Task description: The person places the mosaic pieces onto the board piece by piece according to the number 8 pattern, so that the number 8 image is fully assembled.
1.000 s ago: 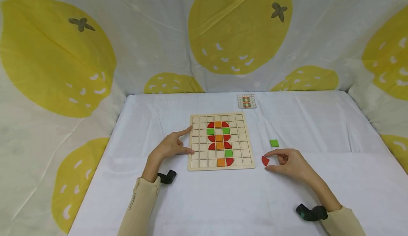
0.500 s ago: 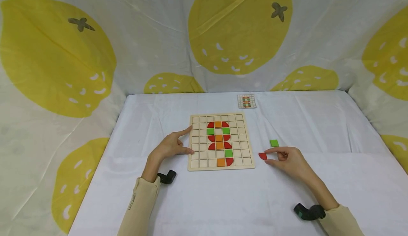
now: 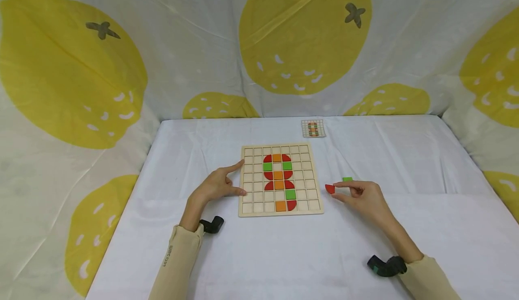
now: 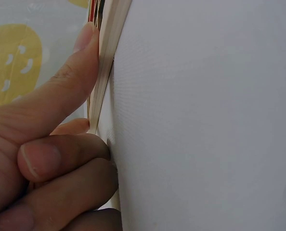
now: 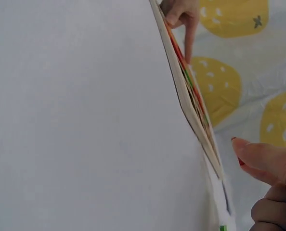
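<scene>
A square wooden grid board (image 3: 255, 208) lies on the white table, with red, orange and green tiles set in its middle columns. My left hand (image 3: 216, 184) touches the board's left edge with spread thumb and forefinger; its other fingers are bent, as the left wrist view shows. Between thumb and forefinger my right hand (image 3: 365, 198) pinches a red quarter-circle tile (image 3: 330, 189), just right of the board. In the right wrist view only slivers of this red tile (image 5: 240, 161) show past the fingertips. A green square tile (image 3: 347, 179) lies behind the right forefinger, partly hidden.
A small pattern card (image 3: 313, 129) with a similar coloured figure lies beyond the board, near the table's back edge. Behind the white-covered table (image 3: 259, 255) hangs a cloth (image 3: 219, 43) printed with yellow lemons. Black wrist devices (image 3: 387, 266) sit at both cuffs.
My right hand has moved up and left toward the board with the red tile, which has turned in the fingers. It now partly covers the green tile. The left hand has stayed put.
</scene>
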Motion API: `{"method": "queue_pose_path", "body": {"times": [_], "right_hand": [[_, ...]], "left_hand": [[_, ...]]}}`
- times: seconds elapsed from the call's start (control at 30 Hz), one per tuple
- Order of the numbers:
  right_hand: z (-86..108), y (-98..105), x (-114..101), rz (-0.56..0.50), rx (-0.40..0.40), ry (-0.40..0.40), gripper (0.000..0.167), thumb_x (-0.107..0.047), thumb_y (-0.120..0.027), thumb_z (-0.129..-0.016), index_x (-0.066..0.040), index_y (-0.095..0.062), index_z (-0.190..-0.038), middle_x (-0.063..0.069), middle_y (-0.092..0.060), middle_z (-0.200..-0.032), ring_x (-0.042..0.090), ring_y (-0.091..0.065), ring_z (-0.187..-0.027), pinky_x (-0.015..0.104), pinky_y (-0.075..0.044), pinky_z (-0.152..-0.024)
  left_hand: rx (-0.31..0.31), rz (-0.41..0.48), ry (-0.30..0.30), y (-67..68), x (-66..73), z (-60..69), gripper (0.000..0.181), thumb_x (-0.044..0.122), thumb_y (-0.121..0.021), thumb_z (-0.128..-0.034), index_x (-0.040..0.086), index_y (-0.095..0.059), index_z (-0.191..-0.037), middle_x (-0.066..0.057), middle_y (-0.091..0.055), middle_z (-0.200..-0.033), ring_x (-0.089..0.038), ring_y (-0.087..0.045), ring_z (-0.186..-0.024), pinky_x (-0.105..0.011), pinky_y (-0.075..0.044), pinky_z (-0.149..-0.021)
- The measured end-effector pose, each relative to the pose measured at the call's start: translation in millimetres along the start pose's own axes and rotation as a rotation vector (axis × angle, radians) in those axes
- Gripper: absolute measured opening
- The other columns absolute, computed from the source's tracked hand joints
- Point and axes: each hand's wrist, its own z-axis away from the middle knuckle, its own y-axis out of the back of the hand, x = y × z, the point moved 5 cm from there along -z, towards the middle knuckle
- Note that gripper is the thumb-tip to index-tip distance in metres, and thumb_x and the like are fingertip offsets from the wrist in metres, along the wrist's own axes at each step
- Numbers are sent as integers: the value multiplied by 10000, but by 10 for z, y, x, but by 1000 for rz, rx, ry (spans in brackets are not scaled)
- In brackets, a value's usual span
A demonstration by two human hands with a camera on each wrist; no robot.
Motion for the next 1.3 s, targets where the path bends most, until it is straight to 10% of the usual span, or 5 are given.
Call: {"method": "queue_pose_path", "body": {"times": [0.67,1.3], "right_hand": [[-55,-992,-728,-105,-240,108,225,-240,-915,-786,-156,-837,-980,-88,-303,-570,29,-294,-560,198,-241,-549],[-90,-1267,-914,-30,-236,189,194,-214,-919,-782,-188,-832,-953,-111,-325,-573,-1,-298,-563,177,-225,-549]], "left_hand": [[9,-6,2,-5,-6,2,1057,355,-917,-780,336,-298,-1635,48,-364,-576,-106,-314,-528,-266,-298,-563],[14,-16,-5,1,-9,3,1048,352,-914,-787,324,-300,-1637,46,-349,-584,-109,-321,-530,-271,-301,-564]]}}
